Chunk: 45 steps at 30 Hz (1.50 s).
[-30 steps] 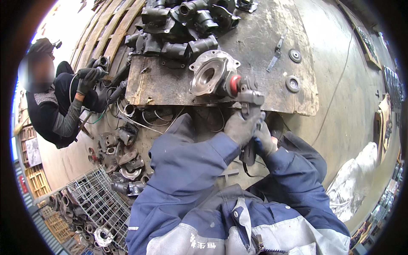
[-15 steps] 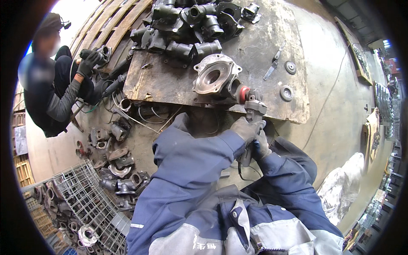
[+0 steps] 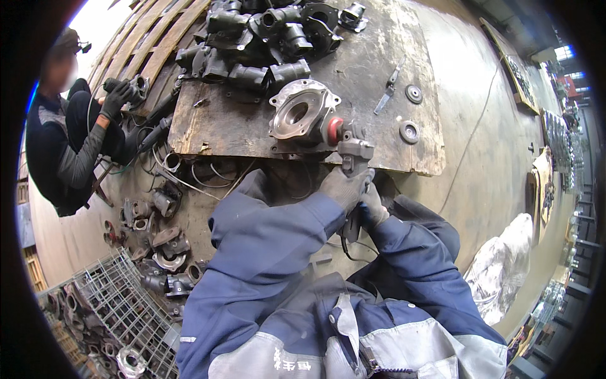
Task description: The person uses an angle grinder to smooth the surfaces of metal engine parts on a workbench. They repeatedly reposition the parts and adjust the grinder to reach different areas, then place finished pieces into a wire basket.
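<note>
Both my gloved hands are wrapped round a grey angle grinder (image 3: 355, 151) with a red disc (image 3: 334, 131). My left hand (image 3: 343, 189) closes on its body just behind the head. Lower and to the right, my right hand (image 3: 374, 207) is closed on the same tool, its fingers partly hidden. Against the right side of a flanged metal casting (image 3: 302, 115) sits the disc; whether they touch cannot be made out. The casting, with a round opening and bolt lugs, rests near the front edge of a worn wooden tabletop (image 3: 233, 136).
Dark pipe-like castings (image 3: 249, 77) are heaped at the table's back left. A knife-like tool (image 3: 387, 91) and two spare discs (image 3: 409, 131) lie at right. At left, a co-worker (image 3: 79, 132) holds a power tool. More castings (image 3: 167, 243) and a wire basket (image 3: 123, 290) stand lower left.
The grinder has moved left relative to the casting, bringing its red disc closer to the casting's side. Both hands keep their grip. The whole view has shifted slightly.
</note>
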### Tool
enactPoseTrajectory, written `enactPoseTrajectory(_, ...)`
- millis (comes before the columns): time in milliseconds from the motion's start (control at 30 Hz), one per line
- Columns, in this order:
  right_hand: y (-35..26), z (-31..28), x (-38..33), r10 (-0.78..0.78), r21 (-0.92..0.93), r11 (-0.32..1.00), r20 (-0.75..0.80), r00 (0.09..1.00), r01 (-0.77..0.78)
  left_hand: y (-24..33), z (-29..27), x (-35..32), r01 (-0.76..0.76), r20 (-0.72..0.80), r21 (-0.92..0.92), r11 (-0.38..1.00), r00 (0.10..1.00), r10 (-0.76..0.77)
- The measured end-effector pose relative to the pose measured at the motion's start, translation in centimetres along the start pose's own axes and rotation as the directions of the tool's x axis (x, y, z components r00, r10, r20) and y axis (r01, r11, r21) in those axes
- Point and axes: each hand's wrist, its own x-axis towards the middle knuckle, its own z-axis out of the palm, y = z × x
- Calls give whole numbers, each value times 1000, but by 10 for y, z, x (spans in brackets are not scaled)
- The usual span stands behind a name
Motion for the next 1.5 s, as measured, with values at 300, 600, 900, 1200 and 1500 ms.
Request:
enactPoseTrajectory(300, 37, -19, -26, -2, -3, 1000, -74, 997, 2, -13, 15, -13, 166, 149, 78, 983, 973, -176)
enactPoseTrajectory(600, 26, -26, 8, -44, 106, 993, -88, 995, 53, -23, 32, 36, 114, 76, 79, 990, 990, -120)
enactPoseTrajectory(900, -136, -21, -19, -56, 242, 969, -6, 998, 56, 79, -43, 5, -530, -103, -51, 846, 846, 524)
enactPoseTrajectory(1200, -197, -40, -16, -176, 360, 914, -57, 983, 185, 38, -147, 95, -435, 222, 663, 609, 891, 395)
enactPoseTrajectory(1500, -205, -52, -22, -227, 375, 891, -121, 966, 256, 74, -130, 133, -227, 53, 768, 599, 955, 293)
